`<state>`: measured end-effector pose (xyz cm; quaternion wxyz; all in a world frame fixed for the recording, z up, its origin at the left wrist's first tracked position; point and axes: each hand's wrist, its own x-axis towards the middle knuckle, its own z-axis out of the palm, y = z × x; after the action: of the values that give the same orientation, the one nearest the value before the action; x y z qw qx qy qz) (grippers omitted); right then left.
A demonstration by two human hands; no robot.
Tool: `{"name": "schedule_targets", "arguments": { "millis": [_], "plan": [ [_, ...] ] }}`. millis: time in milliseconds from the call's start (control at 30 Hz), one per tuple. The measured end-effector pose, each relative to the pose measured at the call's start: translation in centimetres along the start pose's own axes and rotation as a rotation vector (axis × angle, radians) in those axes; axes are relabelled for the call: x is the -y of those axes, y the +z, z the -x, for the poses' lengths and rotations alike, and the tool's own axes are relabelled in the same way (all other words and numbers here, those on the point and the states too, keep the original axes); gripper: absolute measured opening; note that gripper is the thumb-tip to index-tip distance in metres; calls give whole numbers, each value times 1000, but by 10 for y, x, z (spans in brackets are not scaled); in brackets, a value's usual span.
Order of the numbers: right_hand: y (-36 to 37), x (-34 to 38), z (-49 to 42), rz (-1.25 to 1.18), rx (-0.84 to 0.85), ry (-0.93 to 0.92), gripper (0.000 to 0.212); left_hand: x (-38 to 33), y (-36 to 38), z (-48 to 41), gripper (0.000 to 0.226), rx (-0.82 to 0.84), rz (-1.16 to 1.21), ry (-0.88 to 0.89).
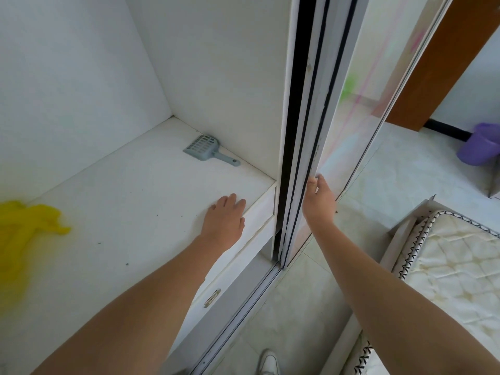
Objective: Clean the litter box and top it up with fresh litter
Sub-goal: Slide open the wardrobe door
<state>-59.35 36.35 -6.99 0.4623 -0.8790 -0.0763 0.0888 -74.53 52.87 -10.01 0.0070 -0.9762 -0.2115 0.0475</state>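
Head cam, looking down into a white cupboard w/ a wide shelf (121,212). Grey litter scoop (208,150) lies flat on the shelf at approx. 12 o'clock from the left hand (226,216), tucked in the back corner just beside the side wall. Its slotted head points to 10 o'clock and its handle to 4 o'clock. Scoop is well apart from both hands.

Left hand rests palm-down on the shelf near the front edge, its fingers (230,201) straight and close together, holding nothing. Right hand (319,201) is at 3 o'clock of the left one, on the edge of the sliding door (305,131), w/ fingers (313,182) curled round that edge.

Yellow cloth (24,226) is bunched on the shelf at 9 o'clock, blurred. Small dark specks are scattered over the shelf surface. Drawer front below the shelf has a metal pull (212,297).

Purple bucket (480,147) sits on the tiled floor (392,180) at 2 o'clock. Quilted mattress (454,253) is at 4 o'clock. White shoe (267,362) shows at 6 o'clock, on the floor by the door track.
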Motion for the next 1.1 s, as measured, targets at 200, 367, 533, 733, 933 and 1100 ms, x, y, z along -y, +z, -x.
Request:
{"name": "schedule_targets", "arguments": {
  "millis": [200,367,533,733,933,1100],
  "plan": [
    [5,-5,23,-36,164,28,66,1,-3,29,44,14,80,-44],
    [2,3,61,43,222,-66,63,9,-7,58,42,-12,59,-68],
    [6,25,105,311,302,-305,58,29,-19,93,66,-103,81,-83],
    [22,52,160,622,381,-535,60,61,-36,137,52,-146,83,-141],
    [38,71,209,770,350,-739,52,84,-44,185,50,-240,35,-265],
    [58,87,233,747,390,-838,51,92,-46,220,49,-335,20,-311]
  ]
}}
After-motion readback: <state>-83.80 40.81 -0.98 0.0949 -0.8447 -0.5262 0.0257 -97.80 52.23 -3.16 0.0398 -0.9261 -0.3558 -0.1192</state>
